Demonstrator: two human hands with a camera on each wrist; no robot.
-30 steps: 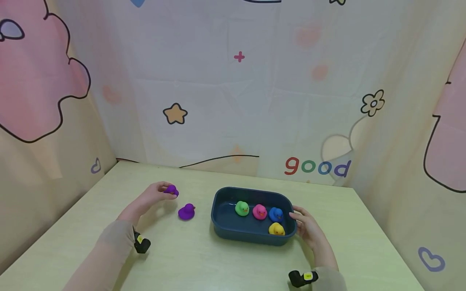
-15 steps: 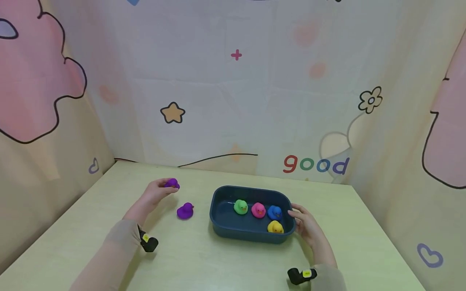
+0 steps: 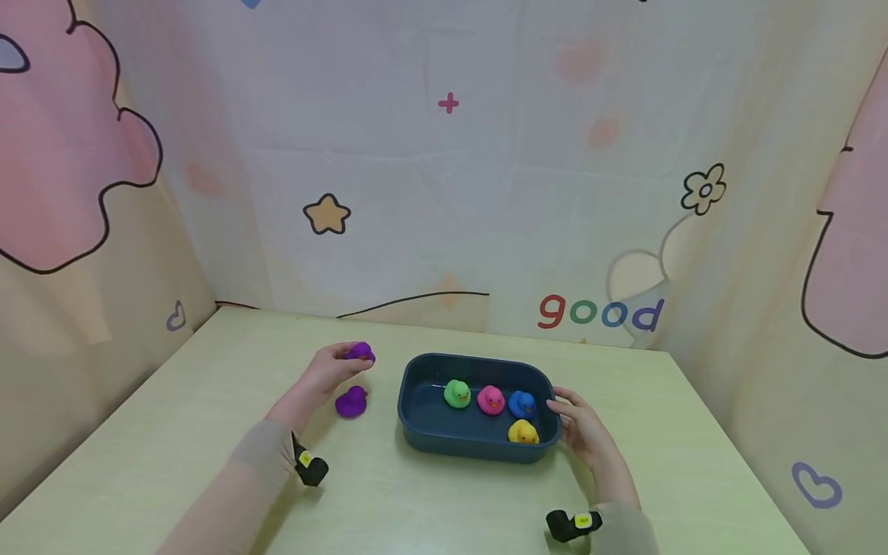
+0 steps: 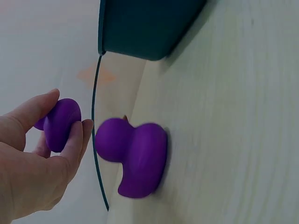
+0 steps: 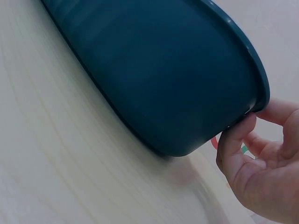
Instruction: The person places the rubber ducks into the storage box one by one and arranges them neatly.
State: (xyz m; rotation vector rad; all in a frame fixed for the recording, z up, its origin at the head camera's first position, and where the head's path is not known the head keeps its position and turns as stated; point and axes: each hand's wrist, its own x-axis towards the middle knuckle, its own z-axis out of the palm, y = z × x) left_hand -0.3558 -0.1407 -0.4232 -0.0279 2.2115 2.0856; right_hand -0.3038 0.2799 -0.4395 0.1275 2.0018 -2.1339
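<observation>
My left hand [image 3: 329, 373] pinches a purple rubber duck [image 3: 362, 351] between thumb and fingers, above the table and left of the bin. In the left wrist view, the held duck [image 4: 63, 122] shows its rounded body, partly covered by fingers. A second purple rubber duck [image 3: 351, 402] sits on the table just below that hand. My right hand [image 3: 586, 432] grips the right end of a dark blue plastic bin [image 3: 458, 445], its fingers at the rim. Inside the bin are a green duck [image 3: 457, 394], a pink duck [image 3: 491, 400], a blue duck [image 3: 522, 405] and a yellow duck [image 3: 523, 432].
The pale wooden table [image 3: 416, 505] runs back to a printed cloth backdrop [image 3: 402, 169]. Cloth also stands along the left and right sides. Each wrist carries a small black camera, such as the left wrist camera [image 3: 311, 469].
My left hand has moved right with the purple duck, lifting slightly, and is now nearer the bin. The right hand stays at the bin's end. The view has shifted slightly.
</observation>
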